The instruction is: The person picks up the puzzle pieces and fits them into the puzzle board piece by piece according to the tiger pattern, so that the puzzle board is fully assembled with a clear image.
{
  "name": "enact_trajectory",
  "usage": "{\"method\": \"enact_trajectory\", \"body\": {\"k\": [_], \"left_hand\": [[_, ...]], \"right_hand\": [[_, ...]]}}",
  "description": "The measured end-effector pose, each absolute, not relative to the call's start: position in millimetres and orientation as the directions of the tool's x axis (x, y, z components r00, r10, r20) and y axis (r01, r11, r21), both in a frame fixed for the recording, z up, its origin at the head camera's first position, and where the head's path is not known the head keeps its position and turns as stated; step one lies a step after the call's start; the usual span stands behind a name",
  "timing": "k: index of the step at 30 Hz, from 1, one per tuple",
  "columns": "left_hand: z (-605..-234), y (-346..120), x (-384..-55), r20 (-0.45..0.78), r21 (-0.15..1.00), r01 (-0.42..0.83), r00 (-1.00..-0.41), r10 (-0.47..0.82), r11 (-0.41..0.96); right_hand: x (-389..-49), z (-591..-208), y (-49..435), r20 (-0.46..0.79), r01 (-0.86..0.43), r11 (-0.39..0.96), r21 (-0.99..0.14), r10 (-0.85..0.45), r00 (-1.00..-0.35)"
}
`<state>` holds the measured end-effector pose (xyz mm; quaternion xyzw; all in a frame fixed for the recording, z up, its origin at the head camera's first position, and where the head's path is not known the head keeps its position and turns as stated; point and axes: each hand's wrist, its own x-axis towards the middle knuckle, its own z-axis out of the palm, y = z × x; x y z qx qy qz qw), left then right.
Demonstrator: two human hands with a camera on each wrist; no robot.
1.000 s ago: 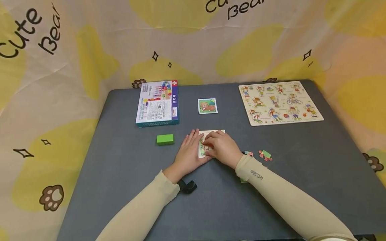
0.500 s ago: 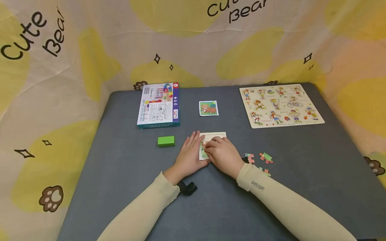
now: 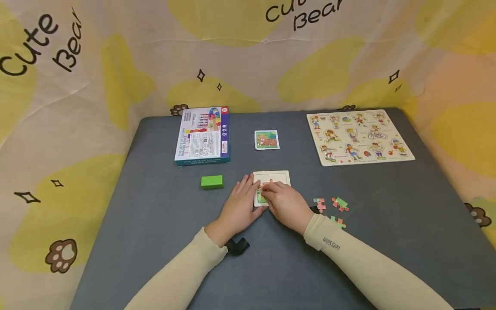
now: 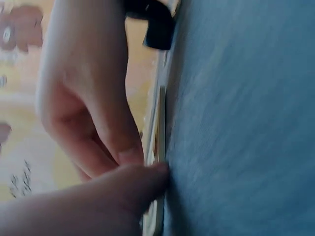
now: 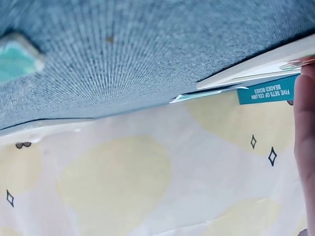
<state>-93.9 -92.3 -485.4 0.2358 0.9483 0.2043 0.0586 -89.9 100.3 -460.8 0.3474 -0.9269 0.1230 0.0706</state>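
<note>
A small white-framed puzzle tray (image 3: 271, 175) lies between my hands, with pink and green pieces in its lower left part. My left hand (image 3: 237, 211) rests along the tray's left edge, fingers extended, thumb at its near side. Over the tray, my right hand (image 3: 289, 207) has its fingers bent and pinches a puzzle piece, mostly hidden under the fingertips. Thumb and fingers of that hand meet low over the tray in the left wrist view. Loose pink and green puzzle pieces (image 3: 341, 203) lie to the right, near the right wrist.
Beyond the tray lies a bear picture card (image 3: 267, 140). A green block (image 3: 212, 182) sits left of my left hand, and a flat toy box (image 3: 203, 142) stands behind it. A wooden board with children figures (image 3: 360, 137) lies at the back right.
My right hand has shifted slightly toward me and to the right, so more of the tray's top and a pink piece show. The left hand stays at the tray's left edge.
</note>
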Motion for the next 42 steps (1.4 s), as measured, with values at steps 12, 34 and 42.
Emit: {"method": "enact_trajectory", "body": {"k": [12,34,42], "left_hand": [[-478,-119,-69,0.008,0.111,0.593,-0.803,0.596,0.797],[-489,-134,-82,-0.001,0.260,0.600,-0.783,0.622,0.757],[-491,-130,-80,0.003,0.271,0.597,-0.785,0.620,0.755]], "right_hand": [[-94,-458,108,0.200,-0.681,0.702,-0.207,-0.651,-0.732],[-95,-432,129,0.272,-0.657,0.705,-0.268,-0.599,-0.753],[-91,-416,224,-0.068,-0.379,0.876,-0.298,-0.416,-0.907]]}}
